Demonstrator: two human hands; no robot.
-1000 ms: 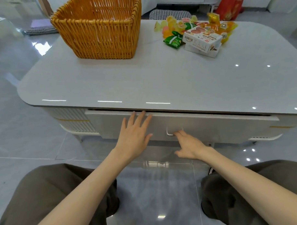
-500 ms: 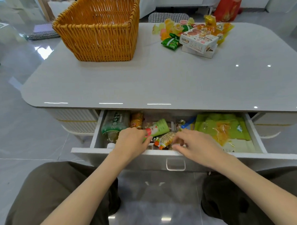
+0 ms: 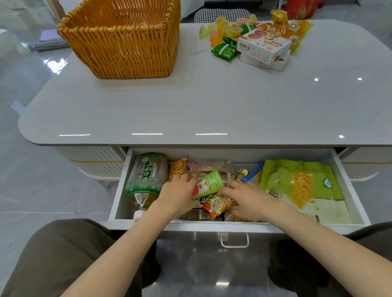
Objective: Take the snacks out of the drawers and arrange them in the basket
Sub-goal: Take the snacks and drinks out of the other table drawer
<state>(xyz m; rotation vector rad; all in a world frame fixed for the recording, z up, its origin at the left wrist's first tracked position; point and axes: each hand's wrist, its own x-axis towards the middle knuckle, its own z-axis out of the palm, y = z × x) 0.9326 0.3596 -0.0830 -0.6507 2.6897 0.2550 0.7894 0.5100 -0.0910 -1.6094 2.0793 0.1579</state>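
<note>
Meanwhile drawer (image 3: 120, 191) has slid open, left hand (image 3: 176, 194) grips green pouch (image 3: 210, 183), right hand (image 3: 250, 198), grip unclear

Head-worn view, forward and downward

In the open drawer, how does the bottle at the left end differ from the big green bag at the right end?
The bottle is round and clear, showing amber liquid; the big green bag is flat and opaque. The bottle lies on its side, cap toward the person; the bag lies face up. Both are partly green and lie in the drawer, not the basket.
</note>
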